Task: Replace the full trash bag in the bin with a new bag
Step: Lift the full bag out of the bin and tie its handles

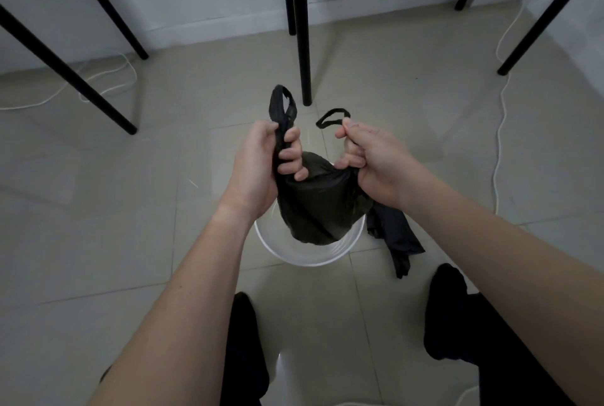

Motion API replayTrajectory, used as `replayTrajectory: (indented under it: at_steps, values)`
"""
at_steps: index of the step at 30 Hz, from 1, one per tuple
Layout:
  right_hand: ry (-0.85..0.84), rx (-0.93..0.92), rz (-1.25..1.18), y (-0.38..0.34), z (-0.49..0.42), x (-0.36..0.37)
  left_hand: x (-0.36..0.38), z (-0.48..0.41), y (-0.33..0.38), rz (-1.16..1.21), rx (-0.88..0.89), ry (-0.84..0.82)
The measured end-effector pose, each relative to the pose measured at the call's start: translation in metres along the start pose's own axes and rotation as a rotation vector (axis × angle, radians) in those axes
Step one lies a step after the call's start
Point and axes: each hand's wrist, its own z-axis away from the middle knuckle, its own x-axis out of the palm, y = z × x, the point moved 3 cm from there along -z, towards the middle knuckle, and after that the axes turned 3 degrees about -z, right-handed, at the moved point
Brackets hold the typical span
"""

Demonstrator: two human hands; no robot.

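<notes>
Left hand (261, 160) and right hand (372, 160) each clenching handle of full black plastic trash bag (317, 203), bag hanging below fists over round white bin (307, 258).

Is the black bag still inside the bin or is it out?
Mostly out. Both hands, left and right, hold the bag by its handles above the bin; its bottom hangs around rim level.

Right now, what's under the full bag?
The white bin sits directly below the full bag, which both hands hold by its handles. The bag hides most of the bin's inside.
</notes>
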Motion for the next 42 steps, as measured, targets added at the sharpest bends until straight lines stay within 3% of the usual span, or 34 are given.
replayTrajectory:
  at_steps: [6, 10, 13, 17, 19, 24, 28, 32, 38, 42]
  values:
    - [0.068, 0.167, 0.177, 0.010, -0.006, -0.009, -0.003, -0.005, -0.007, -0.306, 0.159, 0.055]
    - [-0.073, 0.160, 0.226, 0.009, -0.005, -0.005, -0.008, -0.008, -0.017, -0.536, 0.138, 0.036]
    - [-0.169, 0.071, 0.436, 0.008, 0.000, -0.003, -0.012, -0.012, -0.021, -0.657, 0.113, 0.025]
    - [-0.045, -0.120, 0.560, 0.006, 0.001, -0.005, -0.010, -0.012, -0.027, -0.746, 0.058, -0.040]
    - [0.026, -0.096, 0.375, 0.006, 0.001, -0.007, -0.009, -0.012, -0.028, -0.716, 0.041, -0.077]
    - [-0.002, 0.092, -0.036, -0.004, 0.004, -0.006, -0.018, -0.012, -0.023, -0.618, -0.023, -0.079]
    - [0.013, 0.158, -0.320, -0.018, 0.004, -0.009, -0.027, -0.012, -0.016, -0.318, -0.063, -0.035]
    - [-0.033, 0.172, -0.419, -0.025, 0.007, -0.010, -0.025, -0.012, -0.016, 0.006, -0.082, 0.010]
    - [-0.131, 0.156, -0.368, -0.029, 0.017, -0.004, -0.016, -0.010, -0.007, 0.429, -0.062, 0.045]
    - [-0.199, -0.020, 0.180, -0.030, 0.016, -0.004, -0.019, -0.010, -0.003, 0.533, -0.066, 0.071]
